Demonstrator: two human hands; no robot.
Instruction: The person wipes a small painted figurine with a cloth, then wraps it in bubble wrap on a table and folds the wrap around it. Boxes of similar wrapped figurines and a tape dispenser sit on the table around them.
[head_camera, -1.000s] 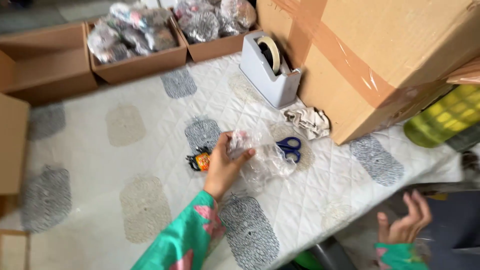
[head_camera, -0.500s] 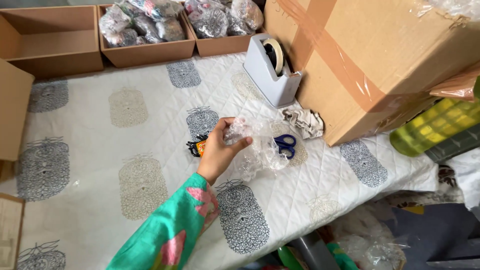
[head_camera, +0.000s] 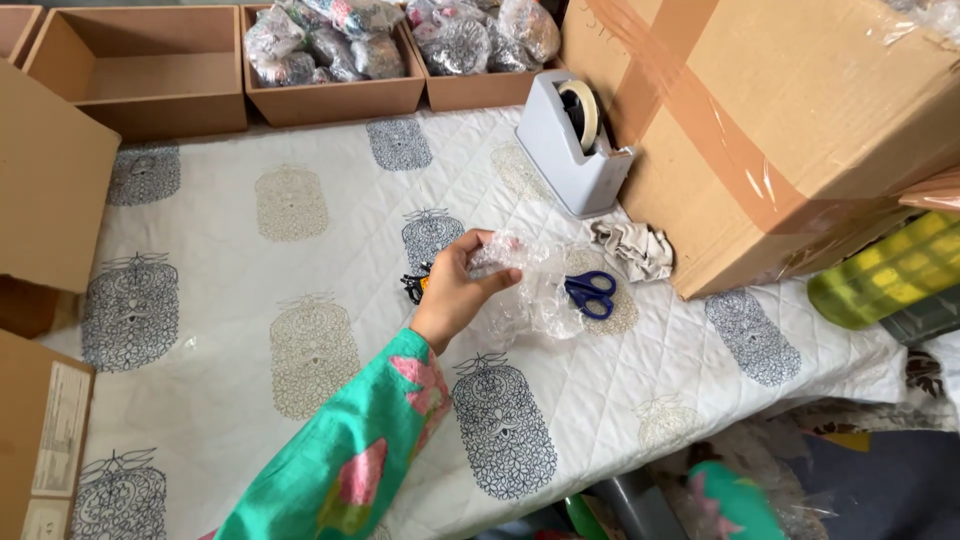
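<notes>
My left hand (head_camera: 455, 295) pinches a crumpled bubble wrap sheet (head_camera: 530, 290), its long axis running out to the right toward the blue scissors (head_camera: 590, 293) on the desk (head_camera: 300, 250); I cannot see my right hand

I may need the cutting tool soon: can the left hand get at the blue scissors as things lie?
Probably yes. The left hand grips clear bubble wrap, and the blue scissors lie just beyond it on the quilted cloth. Only the wrap partly covers them; the hand would have to let it go first.
</notes>
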